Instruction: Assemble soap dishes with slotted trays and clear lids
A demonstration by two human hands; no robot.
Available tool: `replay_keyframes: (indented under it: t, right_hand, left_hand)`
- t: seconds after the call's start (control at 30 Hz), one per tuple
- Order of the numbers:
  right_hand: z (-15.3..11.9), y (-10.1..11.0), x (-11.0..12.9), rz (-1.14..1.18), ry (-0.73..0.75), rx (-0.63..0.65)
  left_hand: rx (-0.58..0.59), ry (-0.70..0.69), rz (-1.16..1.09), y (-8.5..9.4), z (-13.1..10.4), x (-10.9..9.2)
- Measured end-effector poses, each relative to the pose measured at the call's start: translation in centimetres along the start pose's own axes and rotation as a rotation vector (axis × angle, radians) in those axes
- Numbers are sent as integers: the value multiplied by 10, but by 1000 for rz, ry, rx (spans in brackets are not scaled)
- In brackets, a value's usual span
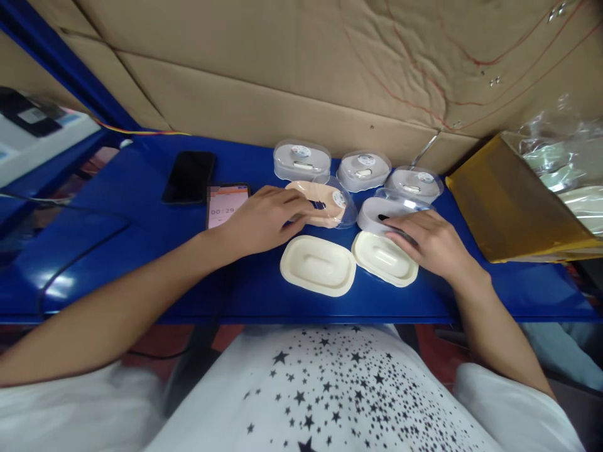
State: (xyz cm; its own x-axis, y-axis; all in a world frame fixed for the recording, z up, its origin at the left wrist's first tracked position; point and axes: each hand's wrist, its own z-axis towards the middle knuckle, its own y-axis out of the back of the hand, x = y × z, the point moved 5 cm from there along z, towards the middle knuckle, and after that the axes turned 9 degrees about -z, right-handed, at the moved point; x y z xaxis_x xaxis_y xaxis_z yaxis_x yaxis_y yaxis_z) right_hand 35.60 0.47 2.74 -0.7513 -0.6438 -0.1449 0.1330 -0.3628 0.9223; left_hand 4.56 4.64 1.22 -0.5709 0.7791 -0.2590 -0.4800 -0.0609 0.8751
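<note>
Two sets of fingers, both bent, thumbs drawn partway in: left hand (271,216), right hand (436,242), and how firmly either grips, I can't tell. Light, even pressure looks wise, sparing that thin clear lid (349,218)! At the left fingertips, the slotted peach oval cover (332,216); at the right ones, the slotted white oval cover (370,218). Nearer the body, a left cream tray (318,265) and right cream tray (386,258); beyond, three lidded oval containers (363,172).
</note>
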Motion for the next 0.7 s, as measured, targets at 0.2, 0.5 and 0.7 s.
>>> replay_keyframes:
  t: [0.2,0.5,0.7]
  right_hand:
    - [11,28,-27,49,-19,-138]
    - [7,-40,-172,80,-289,56]
    - [2,-37,-166,87,-335,-31]
  left_hand:
    - [-41,87,90,40,29,30]
    - [318,160,49,34,101,115]
    - [348,151,67,29,104,126]
